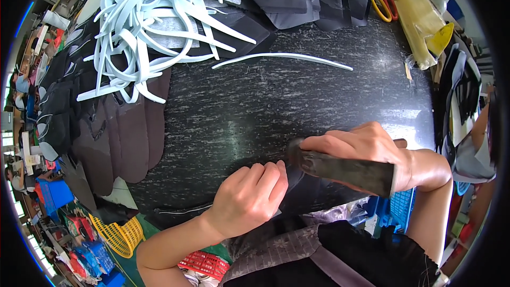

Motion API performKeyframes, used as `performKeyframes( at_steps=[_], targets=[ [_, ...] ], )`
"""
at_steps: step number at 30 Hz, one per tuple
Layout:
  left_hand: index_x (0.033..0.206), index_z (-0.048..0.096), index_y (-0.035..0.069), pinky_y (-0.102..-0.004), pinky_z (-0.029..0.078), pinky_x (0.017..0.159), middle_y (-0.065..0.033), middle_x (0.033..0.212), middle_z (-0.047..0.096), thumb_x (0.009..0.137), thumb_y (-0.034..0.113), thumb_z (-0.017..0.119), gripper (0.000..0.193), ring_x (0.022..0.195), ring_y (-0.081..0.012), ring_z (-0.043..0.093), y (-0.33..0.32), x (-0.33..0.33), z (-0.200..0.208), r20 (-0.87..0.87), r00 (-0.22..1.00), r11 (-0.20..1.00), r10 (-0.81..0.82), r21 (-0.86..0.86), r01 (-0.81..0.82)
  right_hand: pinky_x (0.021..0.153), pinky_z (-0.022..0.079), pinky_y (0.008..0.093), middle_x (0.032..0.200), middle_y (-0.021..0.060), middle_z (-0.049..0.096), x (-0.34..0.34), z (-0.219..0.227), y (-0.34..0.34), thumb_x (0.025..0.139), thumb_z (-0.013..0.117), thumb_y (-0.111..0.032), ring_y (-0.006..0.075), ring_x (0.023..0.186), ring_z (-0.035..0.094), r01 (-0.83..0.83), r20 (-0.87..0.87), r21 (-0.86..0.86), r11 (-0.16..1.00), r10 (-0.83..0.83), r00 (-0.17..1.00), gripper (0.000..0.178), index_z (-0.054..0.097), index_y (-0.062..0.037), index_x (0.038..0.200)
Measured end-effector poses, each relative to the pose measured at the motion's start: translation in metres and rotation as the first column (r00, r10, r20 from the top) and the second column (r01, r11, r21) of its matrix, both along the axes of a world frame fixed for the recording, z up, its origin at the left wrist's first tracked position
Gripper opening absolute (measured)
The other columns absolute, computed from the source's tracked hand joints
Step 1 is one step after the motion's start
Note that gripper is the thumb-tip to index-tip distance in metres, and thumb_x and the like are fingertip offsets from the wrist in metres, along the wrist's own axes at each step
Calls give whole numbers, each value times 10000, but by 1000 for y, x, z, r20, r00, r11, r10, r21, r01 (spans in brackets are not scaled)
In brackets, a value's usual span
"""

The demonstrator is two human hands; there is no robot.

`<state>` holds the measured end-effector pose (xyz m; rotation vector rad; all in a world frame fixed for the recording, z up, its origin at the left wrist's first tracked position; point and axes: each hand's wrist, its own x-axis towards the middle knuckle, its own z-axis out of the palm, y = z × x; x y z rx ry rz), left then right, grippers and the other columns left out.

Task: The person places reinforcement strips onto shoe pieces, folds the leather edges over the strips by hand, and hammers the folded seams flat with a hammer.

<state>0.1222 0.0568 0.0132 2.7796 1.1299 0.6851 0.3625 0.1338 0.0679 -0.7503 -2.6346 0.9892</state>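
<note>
Now, the hands first.
Right hand: the right hand is curled tight around a dark flat tool with a wide blade, and it lies low on the black table, near the table's close edge.
Left hand: the left hand is bent into a loose fist just beside the tip of the tool, with its fingertips pressing down on a small dark piece on the table.
Hands together: the two hands sit close, almost touching, with the dark piece between them.
White strip: one long thin white strip lies alone on the table, well past the hands.
White pile: a big heap of white strips sits at the far left corner of the table.
Dark pieces: stacks of dark cut pieces cover the left side of the table, and more lie along its far edge.
Scissors: orange-handled scissors rest at the far right corner of the table.
Yellow bag: a yellow bag lies next to the scissors, by the table's right edge.
</note>
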Motion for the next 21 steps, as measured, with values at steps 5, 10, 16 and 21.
performKeyframes(
  at_steps=[5, 10, 16, 21],
  targets=[
    [1009, 717, -29, -338, 498, 597, -73, 871, 602, 735, 4, 758, 279, 686, -217, 593, 1, -7, 2, 221, 966, 973, 136, -213, -88, 491, 514, 368, 776, 64, 596, 1, -7, -13, 843, 628, -163, 238, 596, 670, -70, 126, 108, 992, 57, 990, 454, 559, -17, 1268],
    [1007, 716, -47, -349, 544, 691, -116, 977, 663, 760, 24, 716, 257, 848, -248, 653, -10, -11, 7, 146, 989, 979, 19, -204, 11, 480, 508, 359, 745, 52, 567, 1, -11, -13, 839, 638, -152, 227, 560, 648, -66, 57, 137, 988, 59, 997, 437, 569, -13, 1247],
    [1024, 692, -82, -312, 545, 707, -127, 992, 637, 744, 67, 680, 317, 865, -229, 641, -17, -13, 3, 33, 999, 999, -12, -40, 13, 428, 478, 322, 701, 28, 522, -15, -8, -13, 853, 685, -167, 165, 513, 612, -134, 83, 288, 948, 115, 990, 317, 601, -19, 1121],
    [969, 700, -52, -305, 536, 634, -94, 954, 623, 721, 43, 695, 265, 814, -211, 633, -20, -25, 6, 137, 990, 970, 41, -245, -7, 427, 474, 321, 673, 22, 507, -16, -8, -12, 823, 700, -154, 165, 516, 615, -111, 54, 296, 949, 99, 994, 377, 606, -13, 1160]
  ],
)
